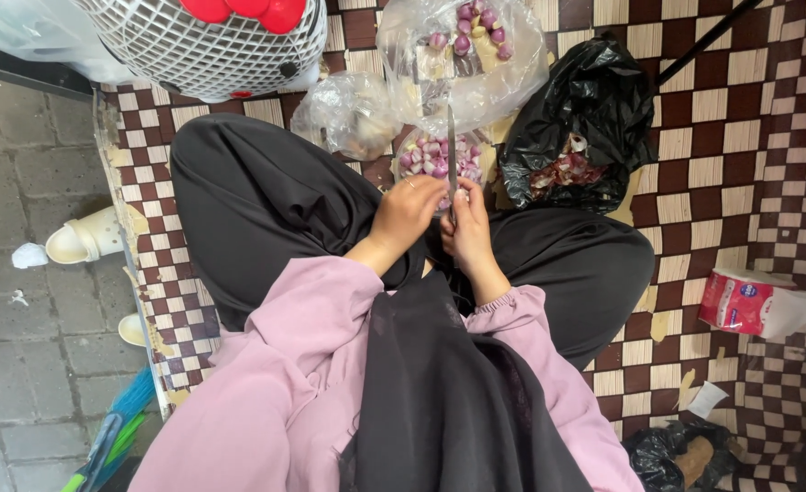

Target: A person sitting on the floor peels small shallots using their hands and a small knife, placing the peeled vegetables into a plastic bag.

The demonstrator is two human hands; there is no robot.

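I sit cross-legged on a checkered mat. My right hand grips a knife whose thin blade points up and away from me. My left hand is curled right beside it, fingers closed over something small that I cannot make out. Just beyond both hands lies a clear bag of peeled purple shallots. A second clear bag with more shallots stands farther back. To the right, a black bag holds reddish peelings.
A white mesh basket with red items stands at the back left, a crumpled clear bag beside it. White sandals lie on the paved floor to the left. A red-and-white packet lies on the right, another black bag near the front.
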